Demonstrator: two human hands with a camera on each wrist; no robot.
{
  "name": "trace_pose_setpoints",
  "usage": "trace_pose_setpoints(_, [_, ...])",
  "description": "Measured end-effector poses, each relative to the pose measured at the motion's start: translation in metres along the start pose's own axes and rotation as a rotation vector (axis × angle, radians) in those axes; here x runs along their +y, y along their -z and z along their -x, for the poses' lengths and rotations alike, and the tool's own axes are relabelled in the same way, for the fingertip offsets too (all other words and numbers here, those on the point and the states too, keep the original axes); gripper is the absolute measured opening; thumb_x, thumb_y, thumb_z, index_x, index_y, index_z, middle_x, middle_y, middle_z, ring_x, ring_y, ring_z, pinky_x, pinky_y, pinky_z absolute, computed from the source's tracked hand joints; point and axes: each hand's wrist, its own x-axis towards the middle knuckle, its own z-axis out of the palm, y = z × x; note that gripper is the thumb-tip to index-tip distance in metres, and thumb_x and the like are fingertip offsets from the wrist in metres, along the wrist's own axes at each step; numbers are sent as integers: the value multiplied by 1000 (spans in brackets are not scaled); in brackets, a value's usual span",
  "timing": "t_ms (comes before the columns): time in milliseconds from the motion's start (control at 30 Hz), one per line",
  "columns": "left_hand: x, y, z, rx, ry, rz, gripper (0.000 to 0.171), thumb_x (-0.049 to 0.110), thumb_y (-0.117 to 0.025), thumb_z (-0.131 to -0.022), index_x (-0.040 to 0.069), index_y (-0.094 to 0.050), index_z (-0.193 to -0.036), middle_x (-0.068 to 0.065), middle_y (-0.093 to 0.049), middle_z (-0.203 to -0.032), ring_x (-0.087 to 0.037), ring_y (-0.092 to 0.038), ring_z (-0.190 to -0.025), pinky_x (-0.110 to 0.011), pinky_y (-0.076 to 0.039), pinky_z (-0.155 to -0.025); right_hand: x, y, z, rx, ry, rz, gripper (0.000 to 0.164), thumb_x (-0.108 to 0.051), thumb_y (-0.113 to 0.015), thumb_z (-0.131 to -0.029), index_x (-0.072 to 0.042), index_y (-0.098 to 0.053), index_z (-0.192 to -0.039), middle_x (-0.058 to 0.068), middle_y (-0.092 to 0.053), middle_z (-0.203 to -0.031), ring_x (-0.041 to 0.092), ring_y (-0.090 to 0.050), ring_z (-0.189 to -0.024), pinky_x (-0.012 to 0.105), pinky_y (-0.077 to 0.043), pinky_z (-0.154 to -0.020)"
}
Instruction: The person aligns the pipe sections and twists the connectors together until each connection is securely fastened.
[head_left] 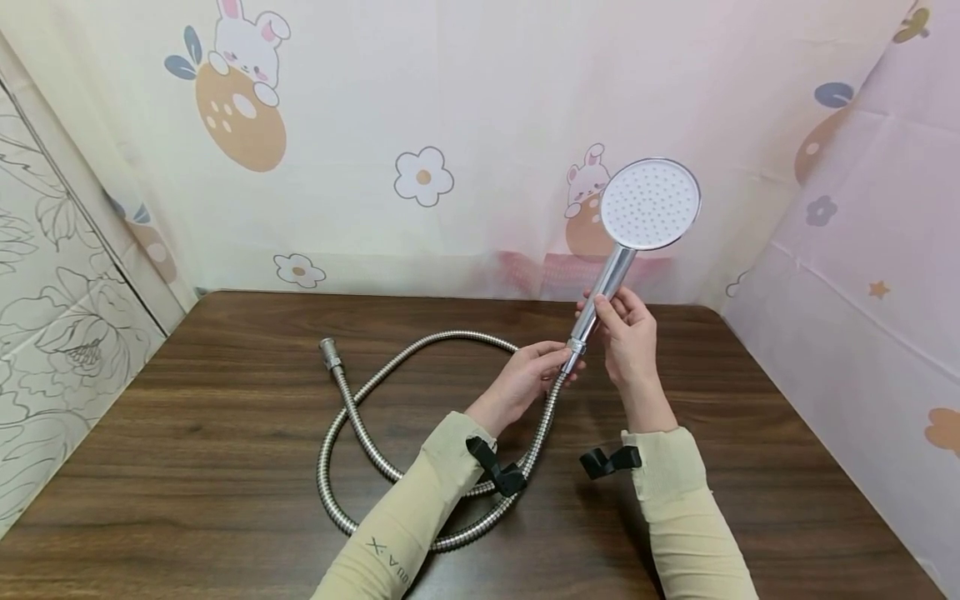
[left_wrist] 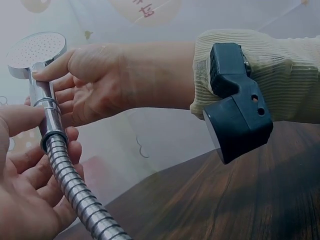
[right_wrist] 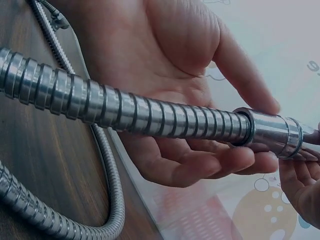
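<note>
A chrome shower head (head_left: 650,204) with a round white spray face is tilted up to the right above the table. My right hand (head_left: 632,337) grips its handle (head_left: 611,275), thumb along the front. Lower down, my left hand (head_left: 525,379) pinches the smooth metal connector (left_wrist: 52,125) where the hose meets the handle. In the right wrist view, the left thumb lies on top of that connector (right_wrist: 270,127) and fingers curl beneath. The ribbed metal hose (head_left: 551,408) runs down from it and loops on the table.
The dark wood table (head_left: 225,450) carries the hose loops left of the hands. The hose's free end, a metal nut (head_left: 330,352), lies at the left. A patterned curtain (head_left: 360,108) hangs behind the table. Black wrist camera mounts (head_left: 611,461) sit on both sleeves.
</note>
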Motion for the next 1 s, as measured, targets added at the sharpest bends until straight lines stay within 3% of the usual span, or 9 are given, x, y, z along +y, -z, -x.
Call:
trace_pose_setpoints(200, [1,-1,2,66,-20,-28,21,8,-59,-87,2,-56,-106,-2,-63,-87,-9,-59,-76,-22,-45,-66,0,-2,2,-16,-8,18,33,-6,-55,-89,8,-48,-117,9,-66,-91,15,-66,-75,24,-52,-66])
trace_pose_setpoints(400, [3,-3,3,87,-35,-52,21,5,-61,-84,2,-54,-103,2,-58,-83,-7,-55,-73,-20,-43,-64,0,-3,2,-32,-9,12,26,-5,-55,-89,5,-50,-112,5,-66,-89,14,-66,-76,24,-52,-69])
trace_pose_setpoints(533, [2,-2,2,35,-11,-36,18,13,-54,-89,2,-55,-104,-11,-64,-93,-10,-58,-73,-23,-45,-67,0,-2,1,-27,-4,-4,24,-4,-55,-89,5,-50,-111,6,-67,-88,14,-66,-75,24,-52,-69])
trace_pose_setpoints(667, [0,1,1,-50,21,-27,28,18,-44,-93,-3,-55,-109,-26,-61,-107,-12,-61,-73,-26,-47,-69,1,-2,0,-18,2,-2,23,-4,-55,-89,5,-51,-109,8,-67,-88,14,-66,-74,24,-52,-67])
trace_pose_setpoints(767, [-1,1,0,-69,19,-28,31,17,-43,-93,-6,-55,-110,-22,-65,-97,-12,-61,-72,-27,-48,-69,1,-2,0,-21,3,-6,23,-4,-55,-89,6,-52,-109,9,-67,-88,15,-66,-74,24,-52,-67])
trace_pose_setpoints(900, [0,0,1,-60,5,-30,28,16,-45,-92,-5,-56,-107,-4,-66,-83,-12,-60,-71,-26,-47,-69,1,-2,0,-15,7,0,23,-3,-56,-88,7,-52,-109,9,-67,-88,15,-66,-73,24,-53,-67])
trace_pose_setpoints(1000, [0,0,0,-39,0,-46,24,16,-47,-92,-2,-57,-103,-2,-66,-81,-12,-60,-70,-26,-46,-68,0,-2,0,-8,7,6,25,-4,-56,-88,8,-51,-110,10,-66,-89,15,-66,-74,25,-53,-68])
